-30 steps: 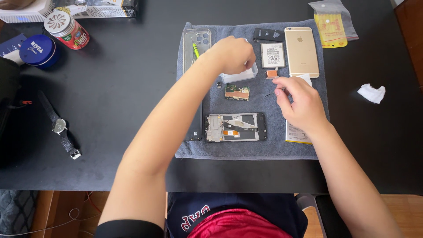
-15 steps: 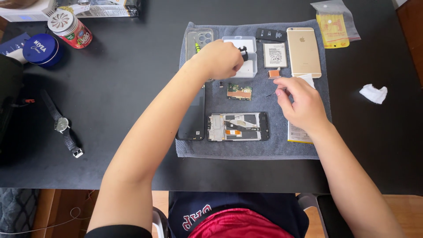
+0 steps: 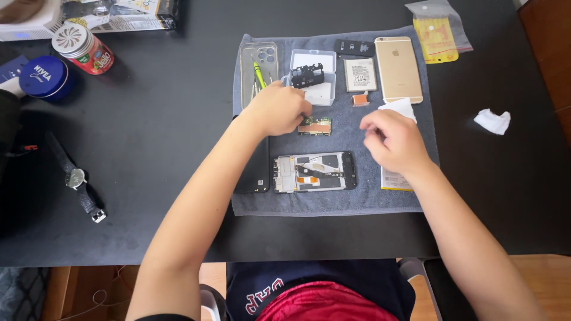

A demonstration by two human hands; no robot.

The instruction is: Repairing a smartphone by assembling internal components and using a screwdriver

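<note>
Grey towel (image 3: 333, 202) holds an opened phone (image 3: 315, 172); left hand (image 3: 276, 110) grip closed beside circuit board (image 3: 315, 126)

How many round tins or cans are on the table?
2, both at the far left: a blue tin and, right of it, a red can. Others may lie beyond the picture's edge.

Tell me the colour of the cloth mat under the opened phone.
Grey-blue; the cloth mat shows best in the head view, on a black table.
</note>
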